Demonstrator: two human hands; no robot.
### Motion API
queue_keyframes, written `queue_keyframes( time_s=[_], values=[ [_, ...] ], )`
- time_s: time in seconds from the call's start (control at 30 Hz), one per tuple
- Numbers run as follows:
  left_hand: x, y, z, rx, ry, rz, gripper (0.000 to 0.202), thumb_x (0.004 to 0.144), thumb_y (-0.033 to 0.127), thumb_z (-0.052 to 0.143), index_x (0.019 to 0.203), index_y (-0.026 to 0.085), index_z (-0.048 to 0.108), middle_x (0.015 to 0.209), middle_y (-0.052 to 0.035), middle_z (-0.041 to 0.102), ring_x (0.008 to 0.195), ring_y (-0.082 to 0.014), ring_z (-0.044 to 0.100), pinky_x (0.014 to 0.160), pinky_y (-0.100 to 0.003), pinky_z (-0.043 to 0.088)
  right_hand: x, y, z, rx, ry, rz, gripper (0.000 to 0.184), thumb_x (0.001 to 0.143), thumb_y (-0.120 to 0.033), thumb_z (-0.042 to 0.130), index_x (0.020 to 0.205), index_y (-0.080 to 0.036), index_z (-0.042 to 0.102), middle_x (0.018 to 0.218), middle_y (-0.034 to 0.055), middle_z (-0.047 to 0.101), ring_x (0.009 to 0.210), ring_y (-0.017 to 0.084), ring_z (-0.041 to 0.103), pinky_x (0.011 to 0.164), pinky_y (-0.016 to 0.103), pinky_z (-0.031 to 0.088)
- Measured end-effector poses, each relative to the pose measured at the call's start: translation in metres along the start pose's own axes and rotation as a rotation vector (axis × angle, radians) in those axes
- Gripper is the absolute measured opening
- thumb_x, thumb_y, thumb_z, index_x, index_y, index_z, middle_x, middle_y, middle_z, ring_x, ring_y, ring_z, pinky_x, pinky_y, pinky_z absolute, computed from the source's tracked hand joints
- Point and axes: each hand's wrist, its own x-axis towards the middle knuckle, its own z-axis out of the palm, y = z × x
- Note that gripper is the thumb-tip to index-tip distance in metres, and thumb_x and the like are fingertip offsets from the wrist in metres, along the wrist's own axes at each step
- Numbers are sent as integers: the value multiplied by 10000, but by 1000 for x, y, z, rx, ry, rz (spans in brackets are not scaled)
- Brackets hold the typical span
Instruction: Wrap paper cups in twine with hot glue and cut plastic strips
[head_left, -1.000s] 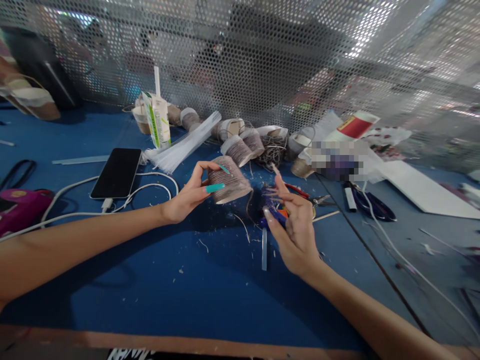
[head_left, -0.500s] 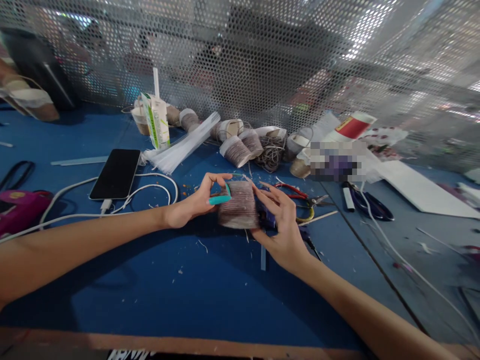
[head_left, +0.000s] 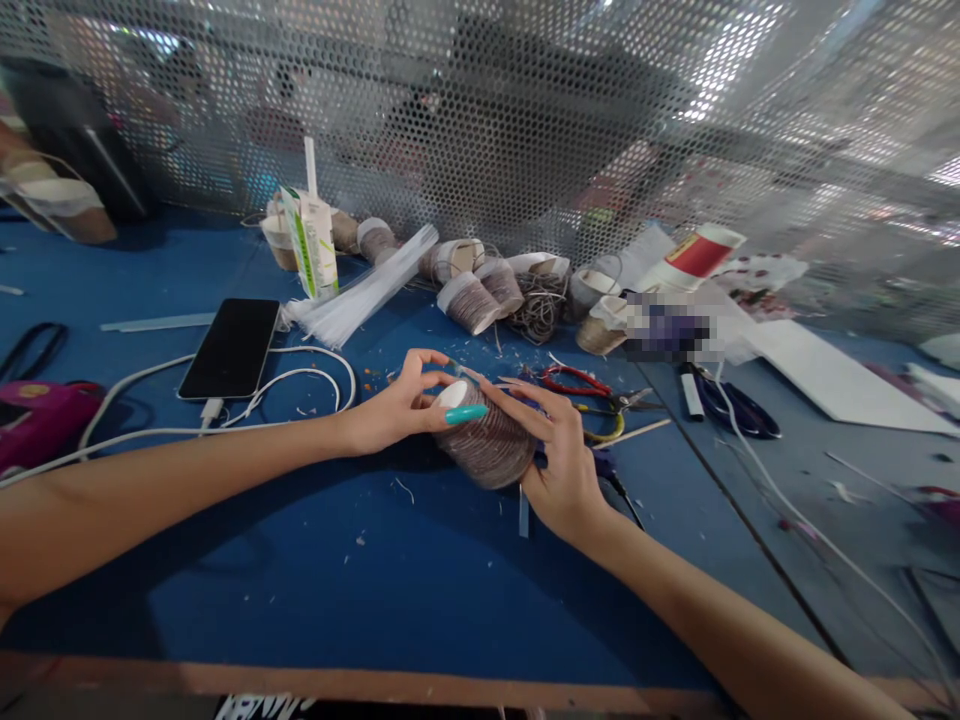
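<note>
Pinching one cord-wrapped cup, the left grip and right grip are right of one phone.

Glare flecks the perforated screen, while slight blur softens the cord-wrapped cup.

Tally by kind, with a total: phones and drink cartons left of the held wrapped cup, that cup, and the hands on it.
Phone: 1
Drink carton: 1
Wrapped cup, held: 1
Hands on it: 2 (left hand, right hand)
Total: 5
</note>
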Motion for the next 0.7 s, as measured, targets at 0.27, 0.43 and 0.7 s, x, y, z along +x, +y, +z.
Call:
queue_keyframes(
  time_s=[0.27, 0.43, 0.7],
  values=[
    [-6, 11, 6, 290, -99, 10, 479, 667, 351, 764, 1059, 195, 538, 966, -44, 612, 930, -228, 602, 865, -440, 477, -2, 5, 2, 16, 13, 19, 559, 837, -167, 540, 1373, -277, 430, 1287, 96, 531, 1178, 273, 506, 976, 475, 421],
    [-6, 10, -1, 103, -215, 2, 549, 676, 213, 757, 1164, 226, 507, 1113, -72, 607, 1070, -233, 602, 933, -447, 476, -3, 11, 1, 27, 21, 58, 392, 868, -178, 505, 1251, -250, 547, 1220, 95, 569, 1156, 255, 534, 940, 453, 451],
    [-7, 10, -1, 82, -241, 36, 702, 613, 157, 797, 1223, 287, 474, 1207, -80, 582, 1145, -265, 577, 928, -466, 499, 0, 5, -6, -10, 31, 29, 426, 878, -162, 473, 1276, -288, 558, 1190, 76, 611, 1124, 252, 561, 948, 459, 443]
  ],
)
